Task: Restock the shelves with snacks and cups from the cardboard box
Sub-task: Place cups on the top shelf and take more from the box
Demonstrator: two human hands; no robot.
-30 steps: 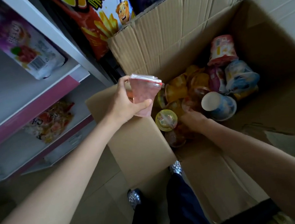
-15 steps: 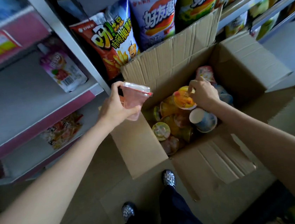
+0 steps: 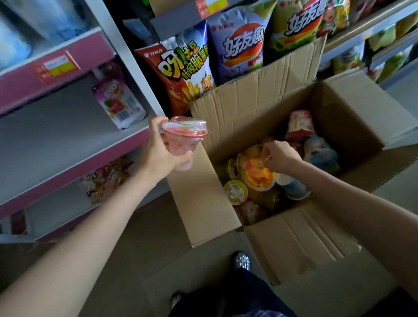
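Head camera looks down past two bare forearms at an open cardboard box (image 3: 270, 114) standing on the floor against the shop shelves, its four flaps folded outward. One left hand (image 3: 159, 155) is raised beside the box's near-left flap, fingers and thumb wrapped round a single pink jelly cup (image 3: 181, 142) with a clear lid, held tilted just in front of the pink-edged shelf (image 3: 53, 150). One right hand (image 3: 279, 156) is down inside the box, its fingertips curled and pinching the rim of one orange-lidded cup (image 3: 256, 175), which sits at the top of the pile. Around it I can count a yellow-green lidded cup (image 3: 235, 191) at the near left, a white and blue cup (image 3: 294, 187) lying on its side at the near right, and a red and white cup (image 3: 299, 123) at the far side; more cups lie beneath, too dark and crowded to count. On the left shelf stands one purple pouch (image 3: 118, 101), and on the shelf below it lies one packet of snacks (image 3: 106, 179). Behind the box three big crisp bags stand in a row: a red bag (image 3: 180, 75), a blue bag (image 3: 237, 43) and a green bag (image 3: 299, 20). Two price labels show, one on the pink shelf edge (image 3: 57, 67) and one on the grey shelf edge (image 3: 211, 3) above the bags. Two shiny shoes (image 3: 241, 259) poke out below dark trousers at the near edge.
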